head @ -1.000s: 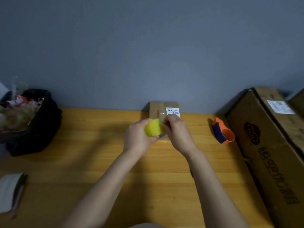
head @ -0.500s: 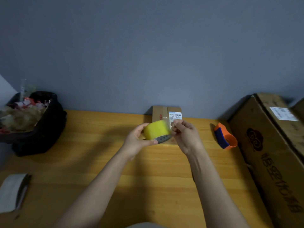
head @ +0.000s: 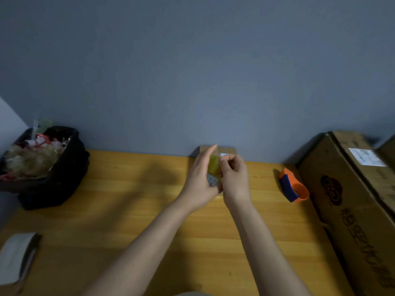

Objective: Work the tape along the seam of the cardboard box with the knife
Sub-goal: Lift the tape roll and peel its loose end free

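Observation:
A small cardboard box (head: 229, 151) with a white label stands at the far edge of the wooden table (head: 128, 210), against the grey wall, mostly hidden behind my hands. My left hand (head: 202, 180) grips a yellow tape roll (head: 214, 166) held on edge above the table, in front of the box. My right hand (head: 234, 178) is at the roll's right side, fingers pinched at the tape. No knife is visible.
An orange and blue tape dispenser (head: 292, 188) lies right of my hands. A large cardboard box (head: 352, 199) runs along the right edge. A black bin (head: 49, 167) full of scraps sits at the far left. A grey-white tape roll (head: 18, 257) lies near left.
My left hand has turned the yellow roll from flat-facing to edge-on. My right hand has closed in against it. The view has tilted up slightly.

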